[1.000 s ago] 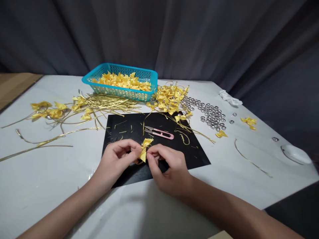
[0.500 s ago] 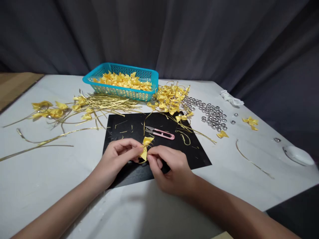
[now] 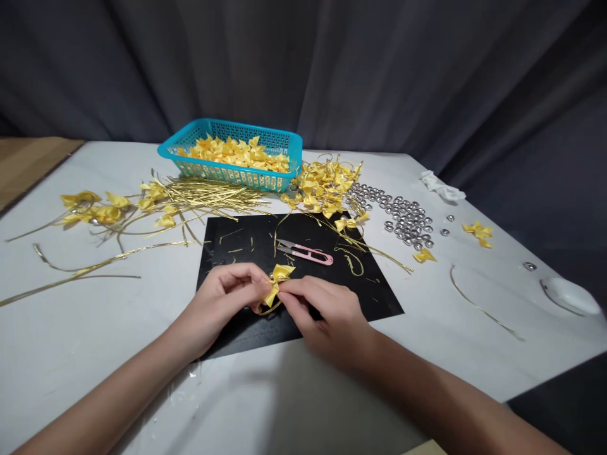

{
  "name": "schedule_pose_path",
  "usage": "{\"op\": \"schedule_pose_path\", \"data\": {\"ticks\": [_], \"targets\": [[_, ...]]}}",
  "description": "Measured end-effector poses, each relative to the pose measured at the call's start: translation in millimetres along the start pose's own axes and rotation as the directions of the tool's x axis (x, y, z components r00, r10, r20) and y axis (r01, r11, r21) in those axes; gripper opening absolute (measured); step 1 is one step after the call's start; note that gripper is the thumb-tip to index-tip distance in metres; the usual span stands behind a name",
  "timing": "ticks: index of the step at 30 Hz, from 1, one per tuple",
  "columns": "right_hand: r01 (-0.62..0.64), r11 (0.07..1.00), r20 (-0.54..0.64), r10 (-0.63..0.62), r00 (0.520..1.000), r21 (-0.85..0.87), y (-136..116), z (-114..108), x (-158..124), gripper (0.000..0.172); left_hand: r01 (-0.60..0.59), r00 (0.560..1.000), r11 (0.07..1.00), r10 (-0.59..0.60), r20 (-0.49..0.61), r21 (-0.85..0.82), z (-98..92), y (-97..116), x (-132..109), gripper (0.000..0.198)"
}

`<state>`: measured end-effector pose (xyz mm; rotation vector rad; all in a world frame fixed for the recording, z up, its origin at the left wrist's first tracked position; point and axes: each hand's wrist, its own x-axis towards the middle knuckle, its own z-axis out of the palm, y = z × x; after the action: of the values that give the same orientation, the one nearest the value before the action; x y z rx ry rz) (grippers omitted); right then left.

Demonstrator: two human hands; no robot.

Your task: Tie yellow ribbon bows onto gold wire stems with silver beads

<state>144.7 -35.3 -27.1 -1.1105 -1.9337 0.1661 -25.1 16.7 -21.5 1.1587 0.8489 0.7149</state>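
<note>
Between my two hands, over the black mat (image 3: 256,332), is a yellow ribbon bow (image 3: 283,272) with gold cord (image 3: 270,309) at its underside. My left hand (image 3: 227,297) pinches the bow's left side between thumb and forefinger. From the other side, my right hand (image 3: 327,309) has its thumb and fingertips closed at the bow's right edge and middle; what exactly they grip there is partly hidden. Just beyond the bow lie pink thread snips (image 3: 308,253) on the mat, among short gold cord scraps.
A blue basket (image 3: 165,150) full of yellow bows stands at the back. Gold cords (image 3: 213,194) lie before it, with finished-looking bows (image 3: 327,183) heaped to the right. Silver beads (image 3: 408,221) spread farther right, near a white dish (image 3: 569,296) and crumpled tissue (image 3: 441,186).
The bow has tilted and turned slightly to the right. My right fingertips have shifted a little left, closer against it; my left hand has stayed nearly still.
</note>
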Motion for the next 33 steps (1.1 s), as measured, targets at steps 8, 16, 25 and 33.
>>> {"op": "schedule_pose_path", "data": {"ticks": [8,16,25,33], "targets": [[-0.016,0.999,-0.068,0.018,0.998,0.028,-4,-8,5,0.010,0.012,0.997,0.981,0.003,-0.078,0.192,11.5,6,1,0.014],[-0.143,0.988,0.070,0.139,0.988,0.060,2,-4,13,0.010,-0.026,0.986,0.911,0.092,-0.141,0.411,18.0,5,-4,0.022],[-0.108,0.990,-0.081,0.116,0.990,0.090,-4,-3,16,0.014,-0.019,0.992,0.946,0.059,-0.114,0.324,16.8,4,-1,0.015],[-0.044,0.997,0.023,0.043,0.999,0.062,3,-5,17,0.012,-0.017,0.989,0.960,0.056,-0.134,0.279,15.2,8,0,0.016]]}}
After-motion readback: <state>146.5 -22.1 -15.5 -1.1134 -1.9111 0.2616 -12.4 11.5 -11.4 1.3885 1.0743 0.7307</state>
